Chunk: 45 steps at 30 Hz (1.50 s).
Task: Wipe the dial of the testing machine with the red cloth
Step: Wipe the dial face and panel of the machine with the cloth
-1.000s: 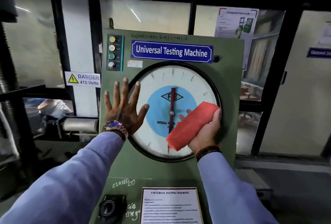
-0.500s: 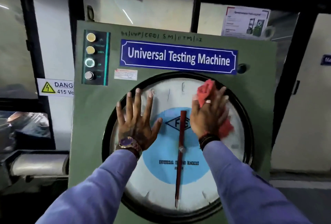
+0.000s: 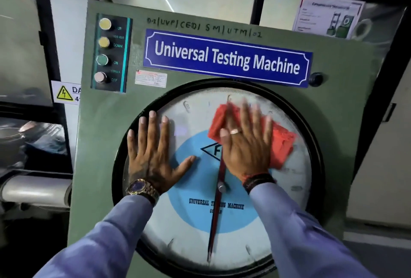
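One cloth: the red cloth point(image 3: 279, 144) is a single piece, bunched under the right hand point(image 3: 246, 144) on the upper right part of the dial point(image 3: 193, 222), with folds sticking out above the fingers and to the right of the palm.
Cloth handling: it looks light, soft and limp; judging by the creases it bunches easily, so a flat palm on its middle should keep it from sliding loose on the smooth face.
Right hand fingers: spread flat and pressing the cloth against the dial, not curled around it; the fingertips are blurred, so their exact reach is hard to tell.
Left hand: the left hand point(image 3: 153, 155) lies open and flat on the left part of the dial, fingers extended, gripping nothing.
Dial handling: one large round face in a black rim, rigid and smooth; its cover may be glass, so even pressure seems wise.
Pointer: one red pointer point(image 3: 216, 211) hangs roughly straight down.
Buttons: four round buttons on the control strip point(image 3: 111, 53), upper left of the green panel point(image 3: 106, 144).
Nameplate: one blue nameplate point(image 3: 226, 57) above the dial.
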{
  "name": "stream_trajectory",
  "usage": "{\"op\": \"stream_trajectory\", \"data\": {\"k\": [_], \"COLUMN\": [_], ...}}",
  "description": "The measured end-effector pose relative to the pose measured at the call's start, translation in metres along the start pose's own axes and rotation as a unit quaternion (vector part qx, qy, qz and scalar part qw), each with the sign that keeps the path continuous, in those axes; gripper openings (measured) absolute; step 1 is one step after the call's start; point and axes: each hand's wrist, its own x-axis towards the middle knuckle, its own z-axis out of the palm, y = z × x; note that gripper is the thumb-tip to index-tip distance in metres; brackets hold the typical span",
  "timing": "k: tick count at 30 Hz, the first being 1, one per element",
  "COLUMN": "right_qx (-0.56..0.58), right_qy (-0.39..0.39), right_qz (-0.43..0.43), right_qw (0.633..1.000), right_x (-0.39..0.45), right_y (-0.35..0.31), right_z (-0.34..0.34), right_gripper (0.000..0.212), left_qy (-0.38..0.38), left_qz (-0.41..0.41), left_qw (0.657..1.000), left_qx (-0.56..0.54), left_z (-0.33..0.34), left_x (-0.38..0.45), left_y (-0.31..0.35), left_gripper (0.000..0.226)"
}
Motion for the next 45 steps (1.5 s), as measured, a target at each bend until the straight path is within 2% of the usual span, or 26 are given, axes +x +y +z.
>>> {"op": "stream_trajectory", "data": {"k": [3,4,5,8,11,12,14,16,17,20,22,24,28,29,31,32,34,38,41,45], "right_qx": [0.005,0.013,0.022,0.049,0.046,0.039,0.026,0.038,0.044,0.053,0.046,0.027,0.032,0.037,0.041,0.040,0.030,-0.001,0.007,0.009], "right_qy": [0.014,0.020,0.021,0.014,0.004,0.003,0.010,0.023,0.024,0.011,0.006,0.008,0.035,0.037,0.025,0.016,0.002,0.003,0.016,-0.003], "right_qz": [0.131,0.149,0.135,-0.005,-0.065,-0.059,0.003,0.071,0.075,-0.036,-0.071,-0.054,0.085,0.080,-0.008,-0.051,-0.072,0.082,0.156,0.051], "right_qw": [0.991,0.989,0.990,0.999,0.997,0.997,1.000,0.996,0.996,0.998,0.996,0.998,0.995,0.995,0.999,0.998,0.997,0.997,0.988,0.999], "right_x": [0.008,0.016,0.026,0.037,0.019,0.013,0.011,0.026,0.034,0.042,0.033,0.023,0.038,0.043,0.043,0.038,0.020,-0.002,0.014,0.011], "right_y": [0.004,-0.007,-0.024,-0.063,-0.049,-0.038,-0.023,-0.033,-0.046,-0.075,-0.059,-0.035,-0.035,-0.047,-0.066,-0.064,-0.039,0.021,0.004,-0.006], "right_z": [-0.003,-0.003,-0.001,0.002,0.004,0.003,-0.001,-0.004,-0.004,-0.002,0.001,0.000,-0.004,-0.004,-0.002,-0.001,-0.003,-0.017,-0.020,-0.013], "right_gripper": [0.062,0.062,0.062,0.066,0.064,0.063,0.063,0.063,0.063,0.064,0.061,0.059,0.062,0.063,0.063,0.062,0.059,0.056,0.058,0.061], "left_qy": [-0.004,-0.006,-0.007,-0.007,-0.014,-0.022,-0.034,-0.030,-0.023,-0.003,-0.008,-0.017,-0.017,-0.012,-0.001,0.000,-0.004,-0.019,-0.023,-0.017], "left_qz": [0.009,0.007,0.005,0.005,0.004,0.001,-0.004,-0.003,0.007,0.050,0.057,0.054,0.047,0.045,0.039,0.037,0.033,0.028,0.021,0.022], "left_qw": [1.000,1.000,1.000,1.000,1.000,1.000,0.999,1.000,1.000,0.999,0.998,0.998,0.999,0.999,0.999,0.999,0.999,0.999,1.000,1.000], "left_qx": [0.004,0.004,0.003,0.000,0.008,0.009,0.007,0.008,0.008,0.008,0.010,0.010,0.004,0.000,-0.004,-0.005,-0.007,-0.004,0.002,-0.005], "left_z": [-0.002,-0.001,-0.002,-0.002,-0.006,-0.007,-0.009,-0.010,-0.011,-0.012,-0.014,-0.015,-0.010,-0.008,-0.006,-0.006,-0.008,-0.010,-0.009,-0.010], "left_x": [-0.001,-0.001,0.000,-0.001,-0.001,-0.001,0.000,0.003,0.006,0.015,0.018,0.018,0.017,0.017,0.017,0.018,0.018,0.017,0.018,0.017], "left_y": [-0.004,-0.003,-0.003,-0.004,-0.003,-0.002,0.002,0.006,0.006,0.003,0.003,0.003,0.006,0.006,0.006,0.006,0.008,0.012,0.017,0.014], "left_gripper": [0.123,0.123,0.123,0.124,0.127,0.127,0.129,0.131,0.132,0.130,0.130,0.131,0.133,0.133,0.133,0.133,0.135,0.138,0.140,0.138]}}
